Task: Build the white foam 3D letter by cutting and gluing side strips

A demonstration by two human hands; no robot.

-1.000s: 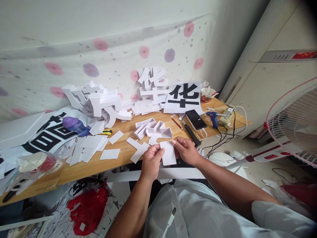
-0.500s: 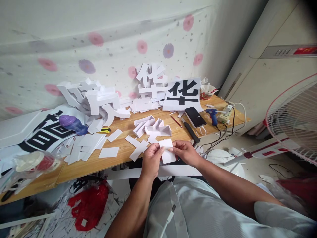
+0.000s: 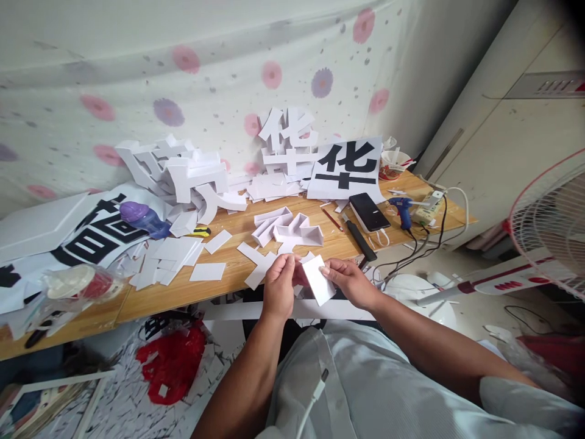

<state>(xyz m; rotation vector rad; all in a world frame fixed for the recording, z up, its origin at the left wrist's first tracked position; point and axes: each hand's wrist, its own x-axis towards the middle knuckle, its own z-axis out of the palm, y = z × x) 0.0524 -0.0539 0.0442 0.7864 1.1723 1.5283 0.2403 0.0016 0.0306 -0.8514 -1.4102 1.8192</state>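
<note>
My left hand point(image 3: 279, 286) and my right hand point(image 3: 348, 281) meet at the near edge of the wooden table point(image 3: 183, 292). The right hand's fingers pinch a small white foam-board rectangle point(image 3: 318, 279), which is tilted between the two hands. My left hand's fingers are curled and closed at the piece's left edge, touching it. Just beyond my hands lie a half-built white 3D character point(image 3: 287, 227) and flat white cut-outs point(image 3: 256, 262).
Piles of white 3D letters point(image 3: 183, 177) stand at the back. A printed black character sheet point(image 3: 347, 167), a phone point(image 3: 366, 211), a black utility knife point(image 3: 361, 239), a blue glue gun point(image 3: 403, 210) and cables lie right. A fan point(image 3: 548, 225) stands right. Scraps litter the floor.
The white piece has turned from flat between both hands to tilted, held mostly by my right hand. The camera view shifted slightly.
</note>
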